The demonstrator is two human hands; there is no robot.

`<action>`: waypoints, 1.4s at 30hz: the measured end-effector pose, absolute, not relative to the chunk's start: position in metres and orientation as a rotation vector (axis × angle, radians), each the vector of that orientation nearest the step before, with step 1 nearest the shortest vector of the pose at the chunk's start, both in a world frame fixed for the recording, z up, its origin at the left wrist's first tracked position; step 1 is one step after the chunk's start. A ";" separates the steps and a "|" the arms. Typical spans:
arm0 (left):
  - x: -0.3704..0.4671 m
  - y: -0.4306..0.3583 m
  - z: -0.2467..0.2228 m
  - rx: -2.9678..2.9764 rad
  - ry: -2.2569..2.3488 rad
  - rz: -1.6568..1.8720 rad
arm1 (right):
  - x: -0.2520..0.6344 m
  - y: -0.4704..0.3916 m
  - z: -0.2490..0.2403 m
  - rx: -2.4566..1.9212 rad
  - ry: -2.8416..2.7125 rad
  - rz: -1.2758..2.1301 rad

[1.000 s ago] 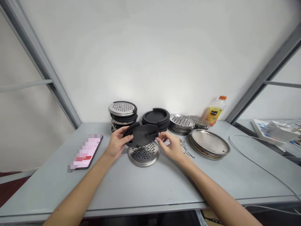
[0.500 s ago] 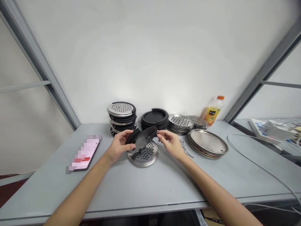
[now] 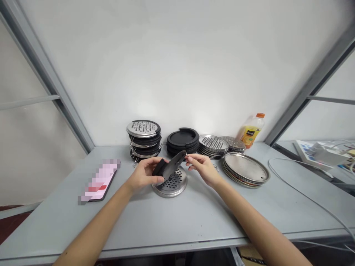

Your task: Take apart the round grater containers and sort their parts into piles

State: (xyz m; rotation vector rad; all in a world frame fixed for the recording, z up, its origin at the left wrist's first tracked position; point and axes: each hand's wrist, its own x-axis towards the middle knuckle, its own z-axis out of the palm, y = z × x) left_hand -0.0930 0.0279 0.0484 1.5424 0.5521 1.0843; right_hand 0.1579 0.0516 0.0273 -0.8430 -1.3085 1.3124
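Observation:
My left hand [image 3: 145,174] grips a round black plastic base [image 3: 175,165] by its left side, thumb in front and fingers behind. The base is tilted nearly on edge above a round metal grater plate [image 3: 169,190] lying on the table. At the base's upper right edge, my right hand [image 3: 202,167] pinches a small, thin metal piece with thumb and forefinger; its exact shape is too small to make out. Behind the right hand, metal wire clips [image 3: 216,168] show only in part.
At the back stand a stack of grater-topped black bases [image 3: 143,129], stacked black bases [image 3: 181,137], stacked grater plates [image 3: 213,143] and perforated discs [image 3: 233,143]. Plain metal discs [image 3: 246,167] and a juice bottle [image 3: 250,133] are right. A phone [image 3: 101,181] lies left; a white cable [image 3: 305,194] crosses the right.
The black base has tipped up more steeply and turned edge-on. My left hand has shifted slightly right and down. My right hand stays at the base's edge, now covering more of the wire clips.

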 end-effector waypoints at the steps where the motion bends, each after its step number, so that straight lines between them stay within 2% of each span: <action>1: -0.093 0.028 0.048 1.574 0.527 1.064 | 0.158 0.052 0.027 -0.823 -1.300 1.333; 6: -0.090 0.025 0.048 1.686 0.444 1.001 | 0.160 0.049 0.027 -0.752 -1.332 1.387; 11: -0.085 0.024 0.047 2.004 0.906 1.357 | 0.159 0.043 0.032 -0.700 -1.468 1.402; 15: -0.084 0.024 0.042 2.169 1.115 1.299 | 0.157 0.039 0.036 -0.651 -1.523 1.372; 24: -0.082 0.033 0.030 1.794 0.994 1.106 | 0.156 0.035 0.037 -0.660 -1.664 1.387; 33: -0.089 0.036 0.044 1.642 0.943 1.054 | 0.161 0.040 0.035 -0.608 -1.637 1.352; 42: -0.095 0.028 0.065 1.892 1.001 1.389 | 0.167 0.044 0.035 -0.758 -1.571 1.193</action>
